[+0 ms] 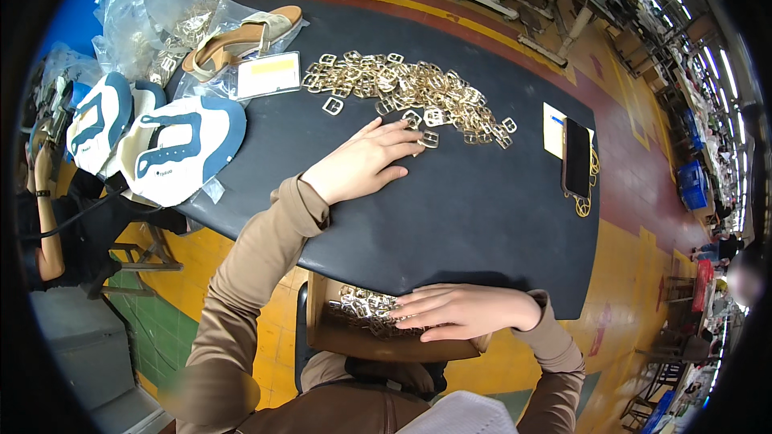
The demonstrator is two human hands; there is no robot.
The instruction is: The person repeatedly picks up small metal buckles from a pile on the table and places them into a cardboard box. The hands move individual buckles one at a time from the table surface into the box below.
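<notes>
A heap of gold-coloured metal buckles lies on the dark tabletop. My left hand rests palm down just in front of the heap, its fingers stretched out. Their tips touch or cover a loose buckle at the heap's near edge. Over a brown box at the table's front edge is my right hand, flat with fingers extended. Inside that box lie many shiny buckles, partly hidden by the right hand. A single buckle sits apart, left of the heap.
At the left stand white-and-blue shoe-upper pieces, a sandal, a labelled card and clear plastic bags. A phone with yellow cord and a paper note lie at right. Another person sits far left.
</notes>
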